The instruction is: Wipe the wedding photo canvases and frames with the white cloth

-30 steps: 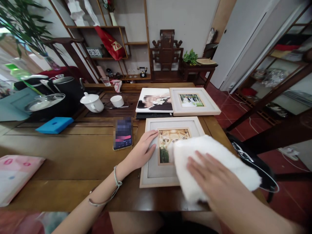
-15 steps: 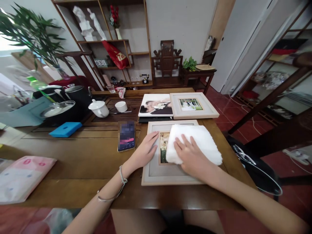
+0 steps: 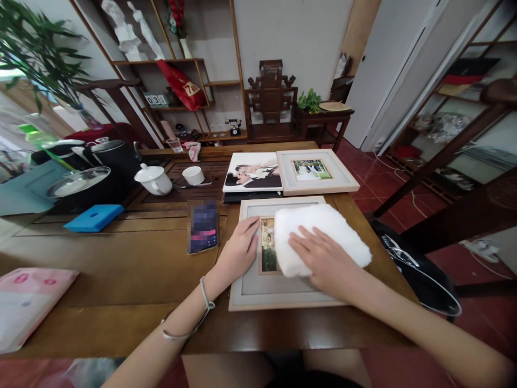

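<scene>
**Fluffy white cloth [image 3: 343, 237] on pale wooden picture frame [image 3: 262, 288]**

On the brown wooden bench [image 3: 121, 264], I rest the left hand [image 3: 239, 250] on the frame, right hand [image 3: 319, 258] on cloth, each grip spread, clasping nothing. Uneven pressure could skid the frame.

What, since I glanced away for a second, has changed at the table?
The white cloth under the right hand has moved left and forward, covering more of the photo in the frame. Nothing was picked up or let go. The left hand stays on the frame's left side, and the phone lies where it was.
</scene>
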Motion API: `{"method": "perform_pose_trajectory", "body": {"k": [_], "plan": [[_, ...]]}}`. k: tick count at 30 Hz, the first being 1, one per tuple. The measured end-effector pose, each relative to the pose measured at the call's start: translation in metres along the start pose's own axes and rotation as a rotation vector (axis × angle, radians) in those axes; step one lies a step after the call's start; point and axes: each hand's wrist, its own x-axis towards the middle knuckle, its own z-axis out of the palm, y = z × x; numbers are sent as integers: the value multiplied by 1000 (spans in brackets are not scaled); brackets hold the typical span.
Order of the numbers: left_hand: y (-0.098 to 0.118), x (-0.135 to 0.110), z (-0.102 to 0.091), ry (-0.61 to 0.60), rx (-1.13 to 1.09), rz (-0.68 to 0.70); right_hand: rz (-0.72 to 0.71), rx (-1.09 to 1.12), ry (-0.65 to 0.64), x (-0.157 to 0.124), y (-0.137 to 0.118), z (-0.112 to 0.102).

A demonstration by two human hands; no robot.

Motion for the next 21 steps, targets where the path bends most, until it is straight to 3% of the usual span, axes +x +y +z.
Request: {"method": "perform_pose_trajectory", "body": {"k": [4,7,11,16,18,21], "plan": [[-1,-2,-1,-6,-17,16,160,-66,111,16,41,2],[0,-3,-1,10,-38,13,179,-78,142,26,53,5],[1,-4,0,49,-57,-3,41,1,34,21,24,4],[0,-3,0,46,-79,-2,-330,254,-117,-8,-23,-4],[0,-2,-1,44,-87,6,-386,295,-115,-13,-23,-3],[0,-2,-2,32,-89,7,-348,280,-74,-12,-3,1]]}}
